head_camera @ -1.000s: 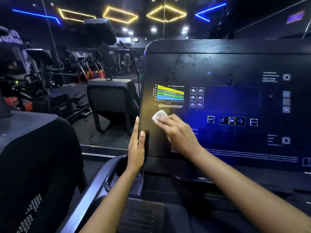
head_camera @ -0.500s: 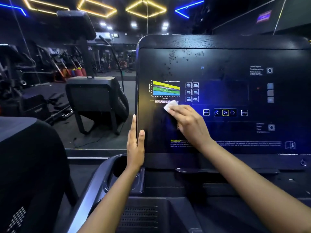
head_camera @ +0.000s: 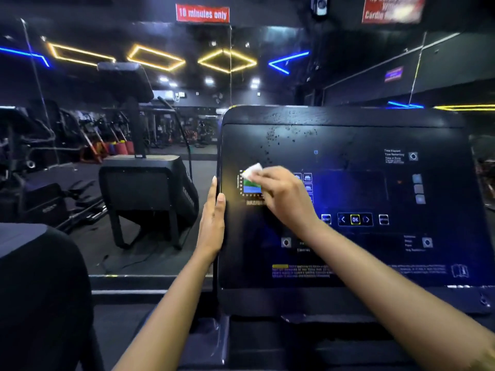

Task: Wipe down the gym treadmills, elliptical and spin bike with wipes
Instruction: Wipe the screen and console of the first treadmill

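Black plastic, near edge of the console [head_camera: 348, 298]: our left hand [head_camera: 213, 226] lies flat along it, fingers straight and pressed together, thumb on the face, bracing. Further in, our right hand [head_camera: 284, 199] reaches across with the wrist bent left, fingertips pinching the white wipe [head_camera: 253, 170] and holding it against the panel. Change noted: the white wipe has climbed from under the coloured chart [head_camera: 251, 188] to its top edge. We judge the stroke is working upward. The dark specks [head_camera: 273, 137] above are not yet cleaned. Beyond stands another machine [head_camera: 150, 194], and farthest off hangs a red sign [head_camera: 202, 13].
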Demonstrator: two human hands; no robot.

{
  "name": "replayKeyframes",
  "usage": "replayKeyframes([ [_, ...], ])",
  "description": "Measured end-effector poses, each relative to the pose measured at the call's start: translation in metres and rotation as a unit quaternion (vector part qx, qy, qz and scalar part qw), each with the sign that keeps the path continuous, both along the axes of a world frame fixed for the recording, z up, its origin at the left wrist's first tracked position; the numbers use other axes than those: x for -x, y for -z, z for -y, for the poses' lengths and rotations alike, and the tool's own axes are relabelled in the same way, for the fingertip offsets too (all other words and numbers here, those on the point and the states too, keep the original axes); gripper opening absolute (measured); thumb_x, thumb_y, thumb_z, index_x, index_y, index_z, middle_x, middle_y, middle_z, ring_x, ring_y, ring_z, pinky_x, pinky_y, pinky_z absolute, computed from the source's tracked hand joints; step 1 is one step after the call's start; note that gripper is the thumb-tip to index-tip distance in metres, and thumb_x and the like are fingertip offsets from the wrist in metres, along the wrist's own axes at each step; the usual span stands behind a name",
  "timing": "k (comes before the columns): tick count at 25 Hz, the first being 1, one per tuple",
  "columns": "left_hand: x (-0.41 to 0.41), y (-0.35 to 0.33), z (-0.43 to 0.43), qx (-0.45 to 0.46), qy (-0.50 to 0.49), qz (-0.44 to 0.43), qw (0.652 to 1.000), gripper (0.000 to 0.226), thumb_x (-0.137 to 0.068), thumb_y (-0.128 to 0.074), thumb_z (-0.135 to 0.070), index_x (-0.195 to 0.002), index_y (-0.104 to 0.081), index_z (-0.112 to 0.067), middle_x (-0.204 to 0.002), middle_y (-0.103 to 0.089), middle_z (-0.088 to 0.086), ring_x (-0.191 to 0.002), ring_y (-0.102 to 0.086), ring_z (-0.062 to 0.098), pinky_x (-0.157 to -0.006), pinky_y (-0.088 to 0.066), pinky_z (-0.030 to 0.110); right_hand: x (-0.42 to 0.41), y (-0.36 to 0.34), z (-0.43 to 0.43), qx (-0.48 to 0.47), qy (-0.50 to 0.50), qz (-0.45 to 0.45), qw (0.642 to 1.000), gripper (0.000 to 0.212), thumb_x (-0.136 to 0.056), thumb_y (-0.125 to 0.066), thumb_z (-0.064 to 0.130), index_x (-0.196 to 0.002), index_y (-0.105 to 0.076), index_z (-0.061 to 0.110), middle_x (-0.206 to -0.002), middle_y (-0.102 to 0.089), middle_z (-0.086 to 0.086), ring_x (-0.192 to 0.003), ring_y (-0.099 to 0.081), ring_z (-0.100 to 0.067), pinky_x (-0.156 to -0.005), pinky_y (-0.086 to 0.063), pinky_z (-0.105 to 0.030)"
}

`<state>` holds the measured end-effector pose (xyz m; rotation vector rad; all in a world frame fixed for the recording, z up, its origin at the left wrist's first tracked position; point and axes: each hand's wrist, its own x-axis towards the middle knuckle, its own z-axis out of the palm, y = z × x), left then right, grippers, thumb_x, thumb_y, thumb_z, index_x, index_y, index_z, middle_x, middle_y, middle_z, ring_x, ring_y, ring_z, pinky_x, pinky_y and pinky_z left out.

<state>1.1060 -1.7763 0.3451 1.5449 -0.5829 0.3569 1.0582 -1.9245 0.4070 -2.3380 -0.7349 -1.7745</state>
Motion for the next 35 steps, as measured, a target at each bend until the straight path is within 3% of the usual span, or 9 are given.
replayKeyframes([
  [3,-0.009,-0.018,0.006,0.0,-0.013,-0.005,1.0,0.052,-0.084,-0.026,-0.074,-0.132,-0.012,-0.061,-0.147,-0.033,-0.017,-0.131,-0.035,0.005,-0.111,-0.028,0.031,-0.037,-0.056,-0.003,-0.031,0.027,0.011,0.999,0.034,-0.067,-0.058,-0.008,-0.093,-0.074,0.007,-0.089,-0.072,-0.005,-0.076,-0.067,-0.028,-0.063,-0.056,-0.032],
  [9,-0.008,-0.018,0.011,0.005,-0.037,0.014,0.999,0.059,-0.083,-0.024,-0.055,-0.141,-0.013,-0.048,-0.128,-0.029,-0.034,-0.12,-0.036,-0.003,-0.091,-0.027,0.011,-0.08,-0.086,-0.018,0.039,0.103,-0.073,0.991,0.033,-0.084,-0.044,-0.002,-0.11,-0.063,0.006,-0.109,-0.062,-0.006,-0.087,-0.052,-0.027,-0.061,-0.053,-0.04],
  [12,-0.012,-0.017,0.012,0.014,-0.028,0.016,0.999,0.057,-0.086,-0.023,-0.07,-0.139,-0.012,-0.05,-0.128,-0.019,-0.044,-0.127,-0.029,-0.006,-0.094,-0.022,0.001,-0.066,-0.047,-0.024,0.113,0.108,-0.049,0.986,0.034,-0.078,-0.052,0.0,-0.11,-0.062,0.007,-0.106,-0.061,-0.006,-0.076,-0.05,-0.021,-0.043,-0.051,-0.03],
  [15,-0.014,-0.014,0.011,0.026,-0.028,0.015,0.999,0.083,-0.064,-0.017,-0.093,-0.138,-0.014,-0.054,-0.136,-0.021,-0.037,-0.127,-0.025,-0.011,-0.088,-0.018,-0.009,-0.044,-0.001,-0.019,0.159,0.065,-0.055,0.984,0.036,-0.079,-0.046,0.007,-0.11,-0.065,0.005,-0.108,-0.064,-0.005,-0.081,-0.045,-0.016,-0.045,-0.051,-0.027],
  [21,-0.014,-0.013,0.011,0.024,-0.025,0.024,0.999,0.085,-0.062,-0.013,-0.095,-0.137,-0.012,-0.055,-0.142,-0.019,-0.03,-0.128,-0.018,-0.014,-0.102,-0.016,0.007,-0.014,0.011,0.008,0.254,0.036,-0.056,0.965,0.033,-0.084,-0.045,0.013,-0.103,-0.072,0.01,-0.106,-0.068,-0.001,-0.091,-0.062,-0.017,-0.055,-0.055,-0.025],
  [24,-0.015,-0.013,0.012,0.024,-0.024,0.014,0.999,0.064,-0.075,-0.018,-0.081,-0.134,-0.011,-0.058,-0.149,-0.022,-0.02,-0.138,-0.025,0.003,-0.11,-0.02,0.021,-0.038,-0.056,0.029,0.17,0.065,-0.02,0.983,0.034,-0.084,-0.042,0.01,-0.105,-0.069,0.01,-0.105,-0.067,-0.005,-0.091,-0.062,-0.024,-0.059,-0.057,-0.033],
  [27,-0.016,-0.01,0.012,0.012,-0.032,0.02,0.999,0.072,-0.064,-0.015,-0.093,-0.13,-0.01,-0.065,-0.153,-0.03,-0.008,-0.137,-0.032,0.012,-0.115,-0.026,0.037,-0.06,-0.095,0.04,0.085,0.122,-0.038,0.988,0.041,-0.083,-0.033,0.009,-0.107,-0.066,0.006,-0.102,-0.065,-0.008,-0.083,-0.059,-0.03,-0.058,-0.055,-0.041],
  [32,-0.017,-0.01,0.012,0.016,-0.03,0.022,0.999,0.067,-0.067,-0.017,-0.089,-0.13,-0.012,-0.067,-0.151,-0.033,-0.008,-0.135,-0.035,0.01,-0.113,-0.029,0.037,-0.037,-0.027,0.025,0.097,0.147,-0.041,0.984,0.042,-0.077,-0.039,-0.001,-0.111,-0.064,0.008,-0.097,-0.062,-0.005,-0.071,-0.05,-0.023,-0.04,-0.049,-0.033],
  [35,-0.016,-0.011,0.012,0.005,-0.04,0.028,0.999,0.072,-0.067,-0.013,-0.09,-0.133,-0.01,-0.061,-0.146,-0.025,-0.02,-0.13,-0.028,0.0,-0.106,-0.024,0.023,-0.003,0.027,0.02,0.146,0.122,-0.052,0.98,0.041,-0.08,-0.04,0.004,-0.111,-0.065,0.008,-0.104,-0.064,-0.004,-0.076,-0.051,-0.018,-0.036,-0.046,-0.025],
])
